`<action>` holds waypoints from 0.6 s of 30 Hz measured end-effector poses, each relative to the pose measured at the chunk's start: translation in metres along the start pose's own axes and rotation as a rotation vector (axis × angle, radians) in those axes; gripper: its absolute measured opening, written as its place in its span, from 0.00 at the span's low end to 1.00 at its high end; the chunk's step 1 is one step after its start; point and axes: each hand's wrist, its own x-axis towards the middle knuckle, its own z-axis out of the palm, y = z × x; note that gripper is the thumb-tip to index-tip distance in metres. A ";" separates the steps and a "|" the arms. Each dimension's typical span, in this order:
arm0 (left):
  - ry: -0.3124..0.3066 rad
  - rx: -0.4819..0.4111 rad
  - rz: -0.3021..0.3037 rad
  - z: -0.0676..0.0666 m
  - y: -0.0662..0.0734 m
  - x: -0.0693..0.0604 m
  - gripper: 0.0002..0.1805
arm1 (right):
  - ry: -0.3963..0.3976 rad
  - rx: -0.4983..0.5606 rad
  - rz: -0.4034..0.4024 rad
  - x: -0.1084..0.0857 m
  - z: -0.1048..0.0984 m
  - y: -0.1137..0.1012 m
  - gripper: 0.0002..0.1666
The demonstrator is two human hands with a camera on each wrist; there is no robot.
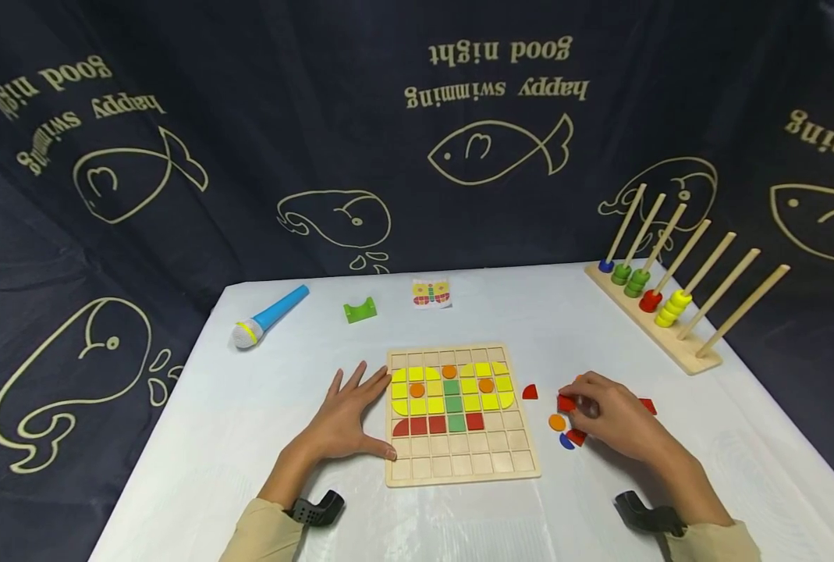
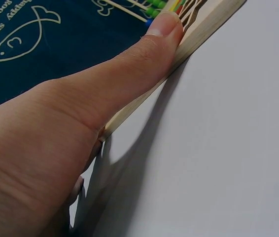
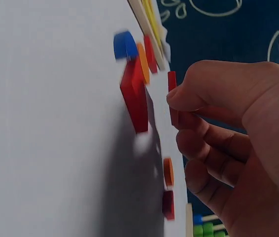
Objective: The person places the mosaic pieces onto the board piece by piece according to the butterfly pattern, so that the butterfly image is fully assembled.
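Note:
A wooden grid board [image 1: 462,466] lies flat on the table, holding a pattern of yellow, orange, green and red pieces. At its left edge rests my left hand [image 1: 342,417], fingers spread, with the thumb touching the lower side. In the left wrist view the thumb [image 2: 144,54] lies along the board's rim. To the right of the board, my right hand [image 1: 616,417] pinches a flat red tile [image 1: 566,403] between thumb and fingers. The right wrist view shows this red tile [image 3: 172,108] held edge-on above the table.
Around the right hand lie an orange disc [image 1: 557,422], a blue half-round piece [image 1: 566,442] and a red quarter-round piece [image 1: 530,392]. Farther back are a pegged bead stand [image 1: 686,355], a picture card [image 1: 431,293], a green block [image 1: 360,311] and a toy microphone [image 1: 271,316].

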 end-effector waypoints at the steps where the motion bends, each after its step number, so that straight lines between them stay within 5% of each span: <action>1: -0.001 0.003 -0.001 0.000 0.000 0.000 0.71 | -0.004 -0.004 -0.011 0.001 0.002 -0.002 0.17; 18: 0.010 -0.004 0.012 0.000 -0.001 0.000 0.71 | -0.031 -0.032 -0.136 0.015 0.028 -0.036 0.17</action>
